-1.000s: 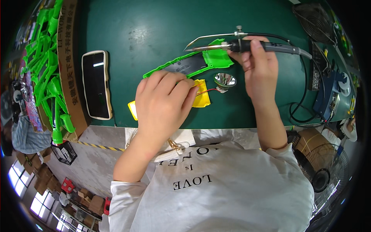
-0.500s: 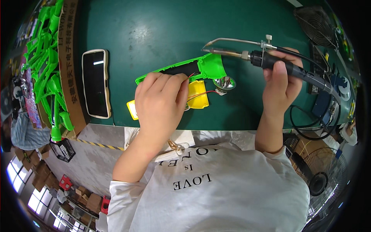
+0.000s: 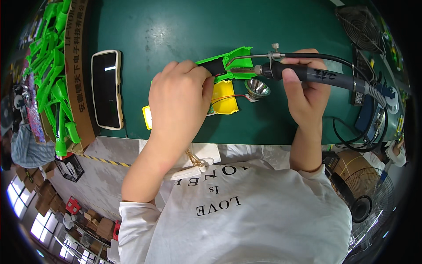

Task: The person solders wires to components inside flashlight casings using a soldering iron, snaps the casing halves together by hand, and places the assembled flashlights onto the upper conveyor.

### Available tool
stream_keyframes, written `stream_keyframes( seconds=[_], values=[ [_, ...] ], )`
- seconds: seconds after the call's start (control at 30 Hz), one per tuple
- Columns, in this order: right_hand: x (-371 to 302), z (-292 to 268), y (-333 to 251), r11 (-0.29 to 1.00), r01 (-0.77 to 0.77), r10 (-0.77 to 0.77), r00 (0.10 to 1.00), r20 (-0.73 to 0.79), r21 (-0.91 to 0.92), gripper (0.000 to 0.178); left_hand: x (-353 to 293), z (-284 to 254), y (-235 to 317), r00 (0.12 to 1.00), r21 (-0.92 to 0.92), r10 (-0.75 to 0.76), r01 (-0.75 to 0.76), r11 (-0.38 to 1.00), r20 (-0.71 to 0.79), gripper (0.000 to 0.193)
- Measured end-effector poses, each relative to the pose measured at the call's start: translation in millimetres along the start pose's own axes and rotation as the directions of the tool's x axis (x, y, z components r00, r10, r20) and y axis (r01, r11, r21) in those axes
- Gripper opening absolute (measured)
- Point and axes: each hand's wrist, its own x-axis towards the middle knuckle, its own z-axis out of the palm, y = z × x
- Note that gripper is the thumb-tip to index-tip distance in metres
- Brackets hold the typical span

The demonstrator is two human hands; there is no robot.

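My right hand (image 3: 305, 90) is wrapped round the dark handle of a soldering iron (image 3: 316, 75) with a thin metal solder-feed tube (image 3: 250, 56) above its tip. The tip reaches inside the wide end of a green plastic flashlight housing (image 3: 241, 53), which has a black block (image 3: 213, 66) in it. My left hand (image 3: 178, 99) bends over the housing's other end, fingertips pinched on a thin red wire beside the tip. Closer to me lies a yellow plastic shell (image 3: 225, 91), partly under that hand. Red and black wires run from it to a round lamp reflector (image 3: 258, 88).
A phone (image 3: 107, 90) lies on the green tabletop (image 3: 176, 26) left of my hands. Beyond it, a cardboard box (image 3: 78, 66) holds several green housings (image 3: 55, 79). A black cable (image 3: 347, 143) loops at the right, near a blue device (image 3: 367, 121) and a dark fan (image 3: 358, 28).
My right hand has brought the soldering iron left and down, so its tip is now inside the green housing. My left hand has shifted slightly up and left.
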Motion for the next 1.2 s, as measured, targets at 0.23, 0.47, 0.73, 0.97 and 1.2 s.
stream_keyframes(
  seconds=[0.23, 0.47, 0.73, 0.97, 1.2],
  values=[
    [0.2, 1.1, 3.5, 1.0, 0.02, -0.02, 1.0, 0.013, -0.012, 0.014, 0.8, 4.9, -3.1, 0.998, 0.002, 0.04, -0.04, 0.999, -0.044, 0.005],
    [-0.1, 2.1, 1.8, 0.999, -0.009, 0.01, 0.999, 0.031, -0.041, 0.015, 1.1, 4.2, -1.1, 0.999, 0.014, 0.024, -0.024, 1.0, -0.036, 0.005],
    [0.2, 3.2, 0.5, 0.997, -0.039, 0.042, 0.998, 0.039, -0.061, 0.014, 1.3, 5.5, -1.2, 0.999, 0.011, 0.011, -0.011, 1.0, -0.04, 0.005],
    [-2.1, -0.7, -3.8, 0.987, -0.111, 0.127, 0.982, 0.138, -0.117, 0.011, 3.4, 1.3, 1.1, 1.0, 0.025, -0.024, 0.023, 0.999, 0.014, 0.004],
    [-2.1, -0.8, -4.0, 0.989, -0.11, 0.125, 0.98, 0.154, -0.097, 0.011, 3.8, 1.1, 1.4, 0.999, 0.026, -0.04, 0.04, 0.999, 0.028, 0.004]
  ],
)
